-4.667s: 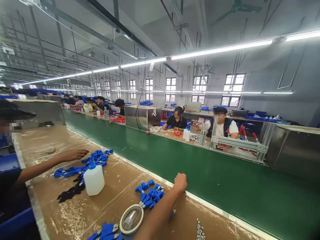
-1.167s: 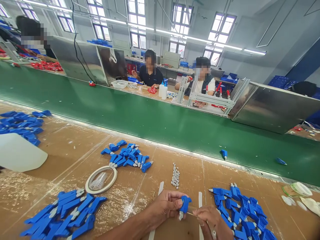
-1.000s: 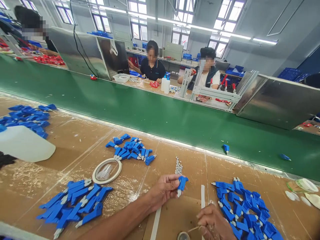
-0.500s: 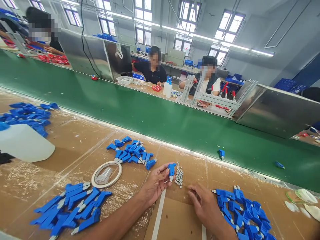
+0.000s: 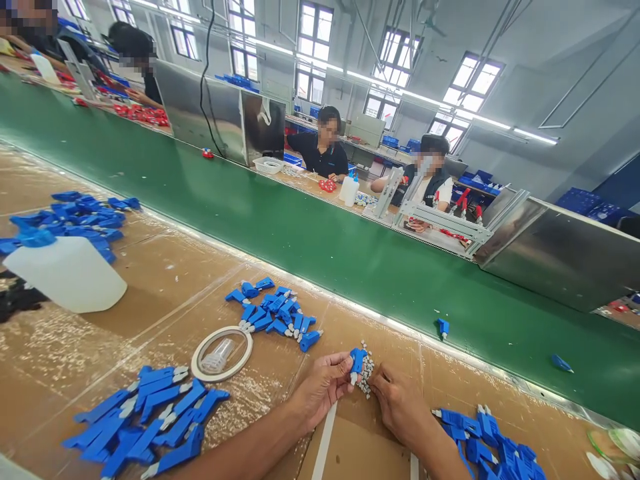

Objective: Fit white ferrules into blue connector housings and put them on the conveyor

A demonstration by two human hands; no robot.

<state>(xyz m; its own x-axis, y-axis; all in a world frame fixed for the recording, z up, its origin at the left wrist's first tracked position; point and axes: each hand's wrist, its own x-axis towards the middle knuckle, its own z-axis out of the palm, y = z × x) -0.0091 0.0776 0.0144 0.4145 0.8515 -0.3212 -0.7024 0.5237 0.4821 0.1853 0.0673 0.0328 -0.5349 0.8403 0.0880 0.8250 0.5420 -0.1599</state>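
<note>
My left hand (image 5: 327,387) grips a blue plastic part (image 5: 358,361) with a pale tip pointing down, between thumb and fingers. Just right of it lies a small heap of grey pieces (image 5: 367,379) on the brown table cover. My right hand (image 5: 395,397) is at the heap's right edge, thumb and fingers pinched together; whatever is between the fingertips is too small to make out. Blue parts with pale tips lie in piles behind my left hand (image 5: 277,310), at the lower left (image 5: 145,423) and at the lower right (image 5: 493,440).
A roll of tape (image 5: 197,365) encircles clear plastic pieces. At left stands a translucent bottle (image 5: 70,273) before another blue pile (image 5: 83,220). A green belt (image 5: 300,227) crosses behind, carrying a few parts. People sit beyond it, near metal panels (image 5: 197,113).
My right hand has moved left to the grey pieces, and its fingers have closed. My left hand still holds the blue part. The view has shifted a little.
</note>
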